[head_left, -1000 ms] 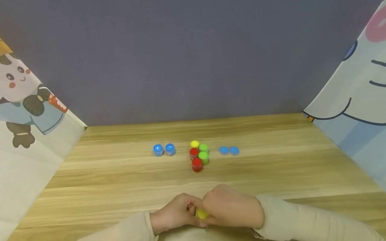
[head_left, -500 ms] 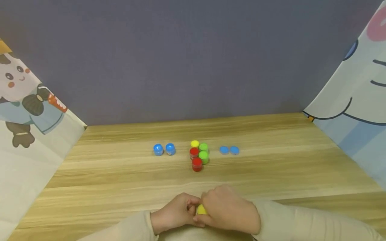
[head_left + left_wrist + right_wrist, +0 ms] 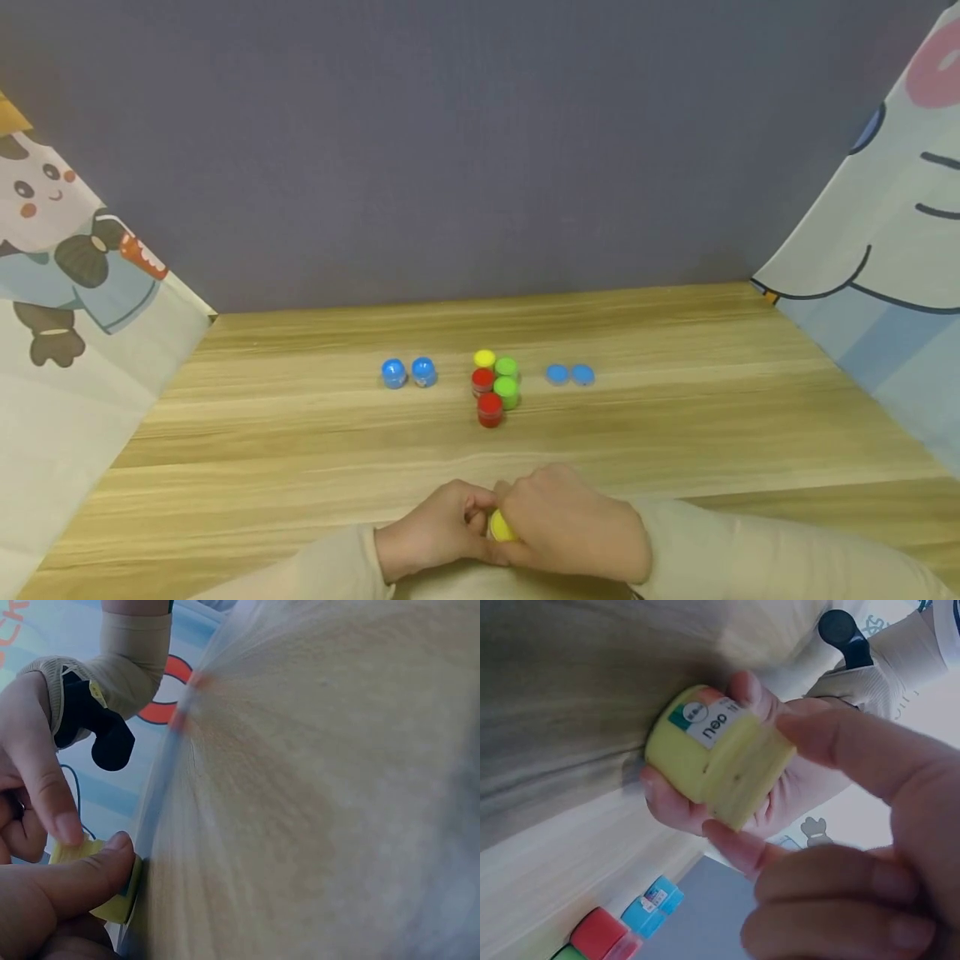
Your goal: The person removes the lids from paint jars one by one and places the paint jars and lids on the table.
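Close to the table's near edge, my left hand (image 3: 431,533) grips a small yellow labelled jar (image 3: 679,757) around its body. My right hand (image 3: 573,525) pinches the yellow lid (image 3: 754,776) between thumb and finger. In the right wrist view the jar lies tilted, its lid side toward the right hand, and lid and body are together. The left wrist view shows the left thumb across the jar (image 3: 116,907) and a right fingertip on its top. From the head view, the right hand covers much of the jar.
Farther back stands a cluster of jars: a yellow jar (image 3: 484,359), two red jars, the nearer one (image 3: 491,410) in front, and two green jars (image 3: 507,392). Two blue jars (image 3: 423,372) stand left of them; two flat blue discs (image 3: 582,375) lie right. A grey panel (image 3: 480,167) rises behind.
My right hand has shifted and turned slightly about the yellow lid, its fingers changing position on it. The left hand stays in place. The jars and discs farther back have not moved.
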`<state>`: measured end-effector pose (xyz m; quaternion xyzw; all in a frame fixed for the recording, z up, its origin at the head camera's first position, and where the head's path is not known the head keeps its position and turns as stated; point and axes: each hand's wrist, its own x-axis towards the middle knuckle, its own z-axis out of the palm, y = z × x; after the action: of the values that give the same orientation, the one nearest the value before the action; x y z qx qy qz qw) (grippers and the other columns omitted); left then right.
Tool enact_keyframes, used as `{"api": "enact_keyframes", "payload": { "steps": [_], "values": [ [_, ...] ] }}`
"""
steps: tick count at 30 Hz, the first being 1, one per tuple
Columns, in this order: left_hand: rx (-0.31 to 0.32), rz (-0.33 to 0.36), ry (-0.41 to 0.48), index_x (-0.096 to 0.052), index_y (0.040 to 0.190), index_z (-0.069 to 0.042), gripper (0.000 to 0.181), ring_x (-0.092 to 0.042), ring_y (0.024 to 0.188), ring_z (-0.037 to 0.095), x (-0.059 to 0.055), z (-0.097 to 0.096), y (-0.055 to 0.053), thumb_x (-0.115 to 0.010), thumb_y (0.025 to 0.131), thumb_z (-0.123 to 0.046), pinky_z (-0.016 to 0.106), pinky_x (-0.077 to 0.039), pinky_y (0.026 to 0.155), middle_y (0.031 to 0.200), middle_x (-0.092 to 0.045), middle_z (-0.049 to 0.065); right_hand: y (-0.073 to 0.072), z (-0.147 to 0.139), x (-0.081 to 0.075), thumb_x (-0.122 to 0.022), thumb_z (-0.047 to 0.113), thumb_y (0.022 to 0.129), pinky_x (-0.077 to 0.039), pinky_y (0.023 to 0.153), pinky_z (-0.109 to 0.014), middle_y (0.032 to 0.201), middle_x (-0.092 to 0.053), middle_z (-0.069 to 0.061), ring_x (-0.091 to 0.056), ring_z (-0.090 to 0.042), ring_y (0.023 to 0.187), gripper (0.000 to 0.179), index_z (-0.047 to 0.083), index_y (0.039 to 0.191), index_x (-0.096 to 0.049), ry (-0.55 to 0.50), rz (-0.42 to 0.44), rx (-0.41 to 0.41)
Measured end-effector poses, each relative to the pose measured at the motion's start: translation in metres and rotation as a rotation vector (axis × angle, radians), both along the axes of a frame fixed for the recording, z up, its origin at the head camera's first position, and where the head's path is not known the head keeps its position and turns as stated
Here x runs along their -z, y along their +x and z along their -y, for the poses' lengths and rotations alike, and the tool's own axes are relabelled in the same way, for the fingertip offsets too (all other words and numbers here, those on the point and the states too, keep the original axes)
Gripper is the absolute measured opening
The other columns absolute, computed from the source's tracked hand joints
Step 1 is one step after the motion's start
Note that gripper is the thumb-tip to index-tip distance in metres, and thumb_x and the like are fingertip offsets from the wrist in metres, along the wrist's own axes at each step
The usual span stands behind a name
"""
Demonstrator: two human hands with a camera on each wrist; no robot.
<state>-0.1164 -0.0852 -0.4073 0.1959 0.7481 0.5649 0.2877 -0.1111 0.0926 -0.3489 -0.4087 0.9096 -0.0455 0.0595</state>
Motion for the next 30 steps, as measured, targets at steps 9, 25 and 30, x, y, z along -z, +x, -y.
{"api": "enact_keyframes", "payload": {
  "steps": [9, 25, 30],
  "values": [
    [0.004, 0.013, 0.022, -0.073, 0.095, -0.011, 0.03, -0.032, 0.043, 0.001, 0.001, 0.0, 0.0, -0.08, 0.068, 0.0, 0.014, -0.024, 0.04, 0.05, -0.043, -0.006, -0.002, -0.007, -0.005, -0.062, 0.026, 0.089, -0.017, 0.037, -0.015, 0.047, -0.025, 0.011, -0.016, -0.002, 0.039, 0.039, 0.015, 0.126, -0.057, 0.1, -0.092, -0.2],
    [0.014, 0.003, 0.018, -0.072, 0.092, -0.009, 0.023, -0.035, 0.045, 0.002, 0.0, 0.001, 0.0, -0.079, 0.071, -0.003, 0.015, -0.027, 0.043, 0.052, -0.047, -0.007, -0.004, -0.007, -0.004, -0.059, 0.043, 0.09, -0.019, 0.038, -0.014, 0.05, -0.026, 0.014, -0.019, 0.002, 0.04, 0.027, 0.017, 0.092, -0.054, -0.043, -0.074, -0.205],
    [0.009, -0.027, -0.013, -0.073, 0.1, -0.013, 0.03, -0.03, 0.041, 0.0, -0.001, 0.001, -0.001, -0.08, 0.072, -0.008, 0.013, -0.026, 0.042, 0.047, -0.038, -0.008, 0.001, -0.001, -0.002, -0.047, 0.059, 0.09, -0.023, 0.038, -0.017, 0.051, -0.031, 0.012, -0.027, 0.0, 0.041, 0.047, 0.018, 0.067, -0.048, -0.035, -0.08, 0.002]
  ]
}}
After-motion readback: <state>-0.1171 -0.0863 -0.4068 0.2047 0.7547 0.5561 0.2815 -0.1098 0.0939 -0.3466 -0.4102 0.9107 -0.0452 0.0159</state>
